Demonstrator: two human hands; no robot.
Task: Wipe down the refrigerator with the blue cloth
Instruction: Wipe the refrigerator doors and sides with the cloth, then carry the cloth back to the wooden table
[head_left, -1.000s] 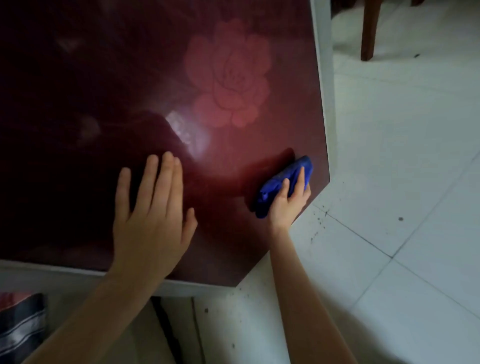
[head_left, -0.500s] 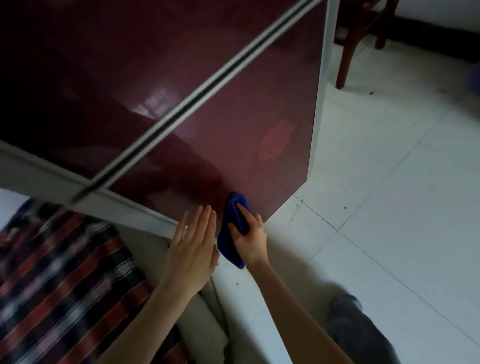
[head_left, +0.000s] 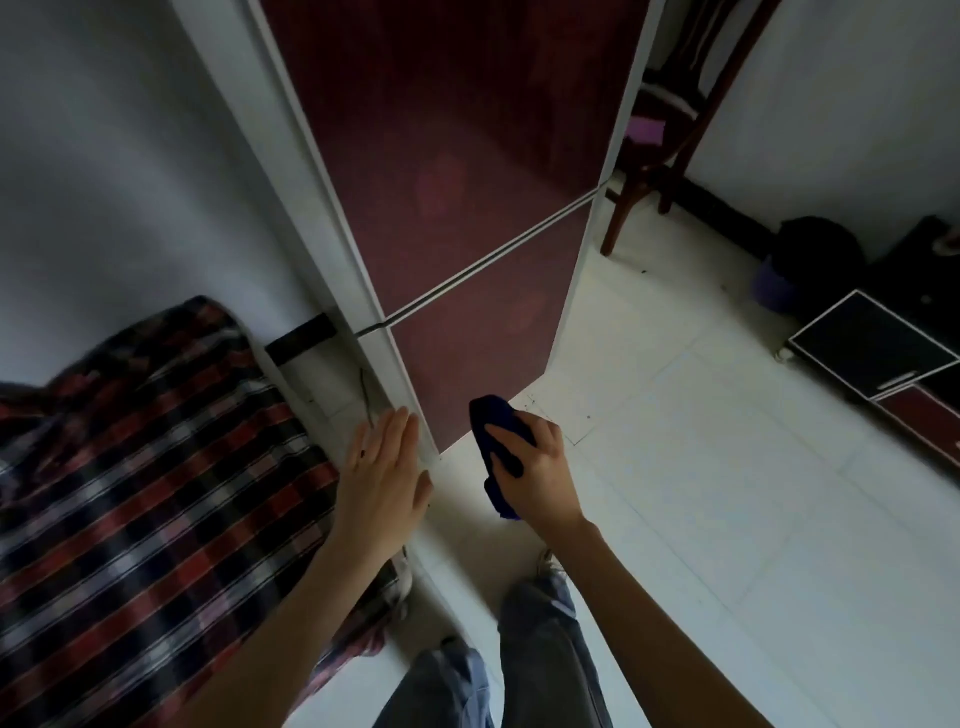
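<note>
The blue cloth (head_left: 500, 423) sat bunched in the right hand (head_left: 535, 467), whose fingers curled round it, near the refrigerator's (head_left: 467, 208) six o'clock edge. It looked soft and light, best gripped wadded. At its nine o'clock, the left hand (head_left: 382, 478) lay flat with straight fingers.

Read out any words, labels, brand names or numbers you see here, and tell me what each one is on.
None can be read.
The refrigerator door shows only faint flower shapes, no brand mark.
The blue cloth in the right hand is plain.
The pink item on the chair is too blurred to tell.
</note>
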